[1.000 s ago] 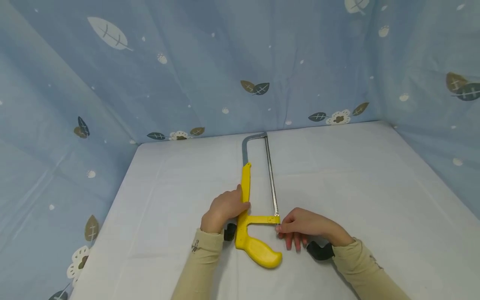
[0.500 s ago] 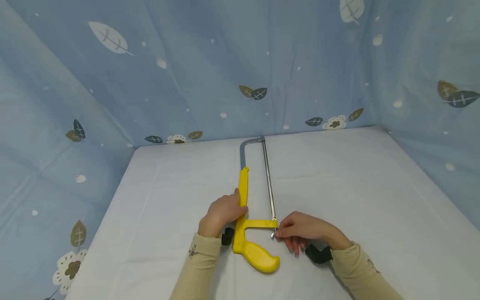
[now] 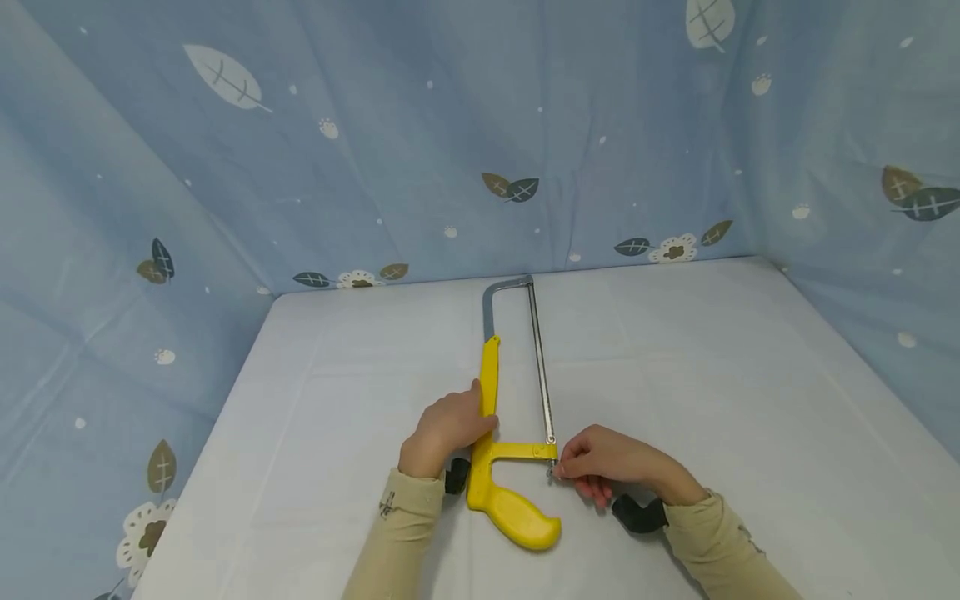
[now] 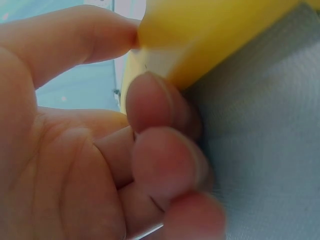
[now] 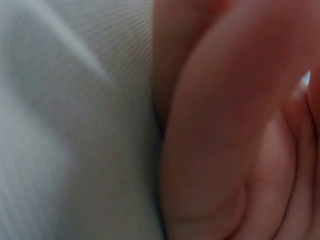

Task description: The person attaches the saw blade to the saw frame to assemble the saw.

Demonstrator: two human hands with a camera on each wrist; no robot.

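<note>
A hacksaw (image 3: pixel 489 367) with a yellow frame and grey front bow lies flat on the white cloth, its bow pointing away from me. My left hand (image 3: pixel 447 425) grips the yellow bar of the frame above the handle (image 3: pixel 522 520). In the left wrist view, thumb and fingertips close on the yellow bar (image 4: pixel 200 40). At the near end of the thin metal blade (image 3: pixel 540 371), just below the yellow cross arm, is a small silver wing nut (image 3: pixel 551 473). The thumb and forefinger of my right hand (image 3: pixel 611 458) pinch it, other fingers curled beneath.
White cloth (image 3: pixel 360 358) covers the table. Blue curtains (image 3: pixel 390 150) with leaf and flower prints hang behind and along both sides. Black wrist pieces (image 3: pixel 639 513) sit under each wrist, close to the cloth.
My right fingertips shift and turn at the wing nut, whose visible wings now stand at another angle. The left hand keeps its grip on the frame, and the hacksaw stays put.
</note>
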